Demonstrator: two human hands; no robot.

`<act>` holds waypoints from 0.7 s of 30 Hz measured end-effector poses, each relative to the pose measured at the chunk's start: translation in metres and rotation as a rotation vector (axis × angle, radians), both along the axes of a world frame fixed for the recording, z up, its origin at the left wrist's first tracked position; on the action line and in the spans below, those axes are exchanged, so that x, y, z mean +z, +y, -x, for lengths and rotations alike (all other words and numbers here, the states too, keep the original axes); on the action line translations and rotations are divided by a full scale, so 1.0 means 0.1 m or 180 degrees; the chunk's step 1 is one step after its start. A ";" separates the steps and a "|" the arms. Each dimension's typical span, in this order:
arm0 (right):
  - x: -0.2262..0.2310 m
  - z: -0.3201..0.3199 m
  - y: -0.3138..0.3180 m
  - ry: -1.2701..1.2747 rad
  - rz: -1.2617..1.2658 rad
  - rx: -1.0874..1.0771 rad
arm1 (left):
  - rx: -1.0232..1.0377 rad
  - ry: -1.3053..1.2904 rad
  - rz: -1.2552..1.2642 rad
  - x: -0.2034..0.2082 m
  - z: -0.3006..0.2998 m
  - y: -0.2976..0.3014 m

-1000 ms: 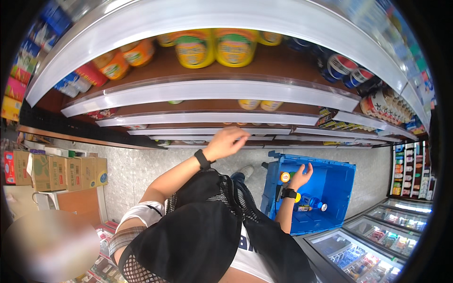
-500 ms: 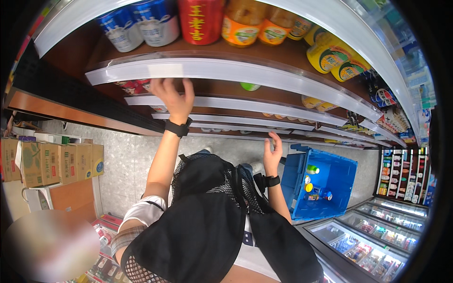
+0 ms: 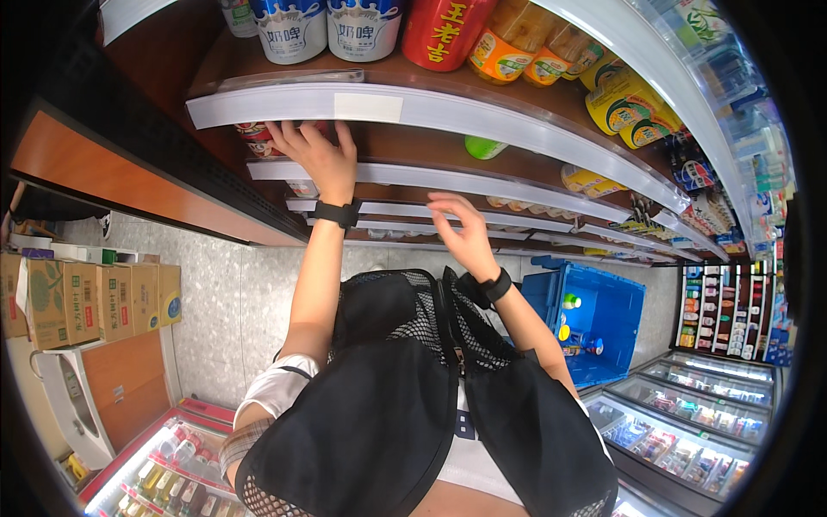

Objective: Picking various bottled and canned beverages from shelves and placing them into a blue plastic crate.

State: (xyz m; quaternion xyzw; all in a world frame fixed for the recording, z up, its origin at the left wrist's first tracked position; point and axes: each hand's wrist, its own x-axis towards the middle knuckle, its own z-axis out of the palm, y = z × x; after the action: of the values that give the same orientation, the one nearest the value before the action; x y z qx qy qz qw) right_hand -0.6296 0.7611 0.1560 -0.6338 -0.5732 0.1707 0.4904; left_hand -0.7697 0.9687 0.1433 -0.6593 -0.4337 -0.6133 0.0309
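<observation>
My left hand [image 3: 320,162] reaches into the second shelf, fingers spread and slightly bent. Its fingertips are at the red cans [image 3: 253,138] at the shelf's left end; whether they touch is hidden behind the fingers. Further right on that shelf stands a green-topped container [image 3: 485,147]. My right hand [image 3: 465,234] hangs empty in front of the lower shelves, thumb apart from the fingers. On the shelf above are blue-and-white cans [image 3: 291,33], a red can [image 3: 446,33] and orange-labelled jars [image 3: 508,43].
A blue crate [image 3: 594,319] stands on the floor to the right, with several bottles and containers inside. Yellow cans [image 3: 633,112] stand further along the upper shelf. Glass-topped freezers [image 3: 680,422] are at lower right. Cardboard boxes [image 3: 95,297] are stacked at the left.
My left hand has moved further in toward the red cans. My right hand has shifted left, closer to the shelves' middle. The view has turned slightly.
</observation>
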 end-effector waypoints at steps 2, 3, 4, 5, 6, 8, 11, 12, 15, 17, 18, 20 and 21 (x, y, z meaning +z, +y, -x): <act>0.00 0.01 0.05 -0.0087 -0.0014 -0.0032 | -0.0064 -0.0191 -0.0098 0.01 -0.06 0.00; 0.04 0.04 0.15 -0.0083 -0.0061 0.0159 | 0.0019 -0.0046 -0.0014 0.01 -0.07 0.01; 0.09 0.08 0.26 -0.0079 -0.0110 0.0348 | 0.0102 0.0100 0.0067 0.01 -0.08 0.01; 0.15 0.14 0.37 -0.0257 -0.0159 0.0494 | 0.0096 0.0102 0.0054 0.01 -0.09 0.00; 0.16 0.16 0.43 -0.0256 -0.0173 0.0484 | 0.0028 -0.0001 0.0032 0.02 -0.10 -0.02; 0.18 0.19 0.50 -0.0337 -0.0288 0.0713 | -0.0046 -0.0099 0.0000 0.01 -0.10 -0.04; 0.21 0.17 0.54 -0.0289 -0.0059 0.0812 | -0.0100 0.0032 -0.0060 -0.02 -0.09 -0.07; 0.22 0.16 0.55 -0.0213 0.0080 0.0823 | -0.0345 -0.0036 -0.0142 -0.02 -0.09 -0.09; 0.28 0.10 0.62 -0.0430 -0.0179 0.0814 | -0.0711 -0.0069 -0.0264 0.02 -0.11 -0.13; 0.32 0.09 0.67 -0.0489 -0.0265 0.0725 | -0.0789 -0.0066 -0.0325 0.03 -0.13 -0.14; 0.36 0.10 0.69 -0.0550 -0.0349 0.0650 | -0.0801 -0.0063 -0.0327 0.02 -0.15 -0.15; 0.42 0.12 0.71 -0.0351 -0.0266 0.0544 | -0.1030 -0.0099 -0.0345 0.02 -0.20 -0.19; 0.42 0.13 0.72 -0.0198 -0.0345 0.0465 | -0.1126 -0.0106 -0.0354 0.02 -0.23 -0.22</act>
State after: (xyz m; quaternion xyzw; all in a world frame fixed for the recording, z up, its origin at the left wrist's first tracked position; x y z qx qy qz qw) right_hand -0.6424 0.8334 0.1981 -0.5679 -0.6413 0.1550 0.4922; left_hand -0.7468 0.9471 0.1454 -0.7124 -0.2769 -0.6430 -0.0483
